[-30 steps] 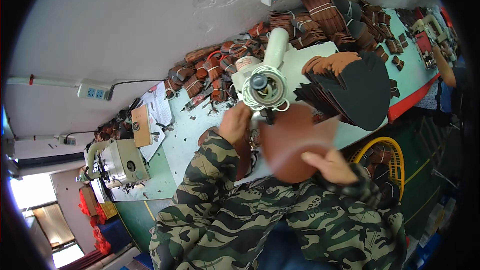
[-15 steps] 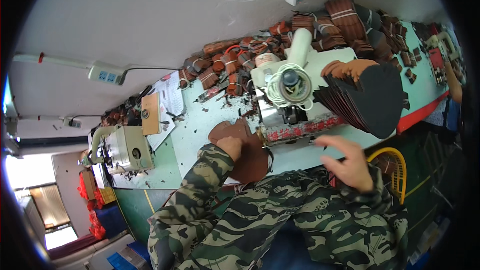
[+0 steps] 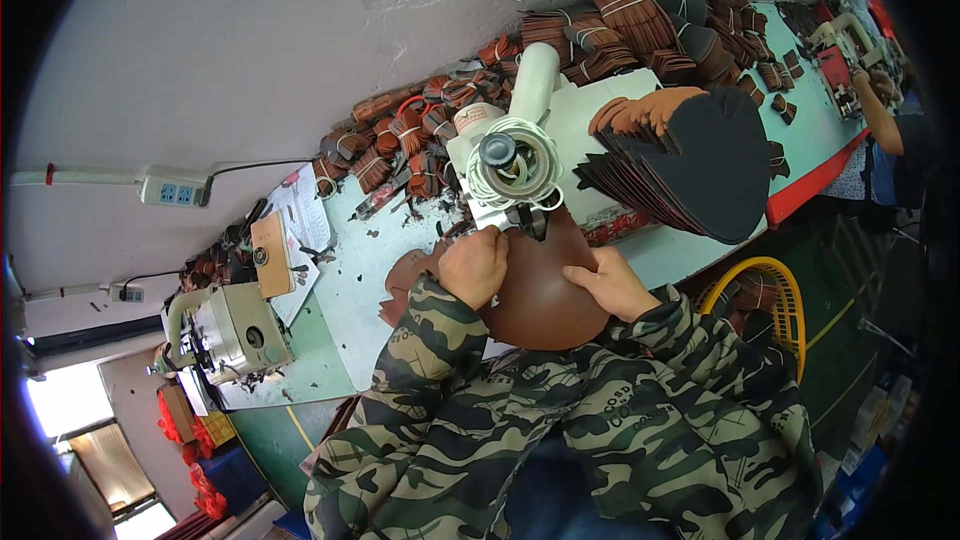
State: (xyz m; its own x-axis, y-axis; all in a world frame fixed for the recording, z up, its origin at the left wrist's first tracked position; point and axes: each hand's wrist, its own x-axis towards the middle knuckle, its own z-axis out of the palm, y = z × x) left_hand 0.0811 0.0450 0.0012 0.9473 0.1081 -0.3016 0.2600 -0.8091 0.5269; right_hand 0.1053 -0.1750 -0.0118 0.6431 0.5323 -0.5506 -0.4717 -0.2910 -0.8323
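Both hands now on the brown leather piece [image 3: 545, 290] under the sewing machine [image 3: 515, 155] — left hand [image 3: 475, 265] curled on its left edge, right hand [image 3: 610, 285] flat, fingers pressing its right side. Half a second ago the right hand was off it, hovering by the table [image 3: 350, 290] edge.

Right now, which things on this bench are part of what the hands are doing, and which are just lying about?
In hand:
- brown leather piece, held flat by left hand and right hand
- white sewing machine directly above it

Lying about:
- fanned stack of dark cut pieces
- bundled brown leather strips along the wall
- second machine
- yellow basket
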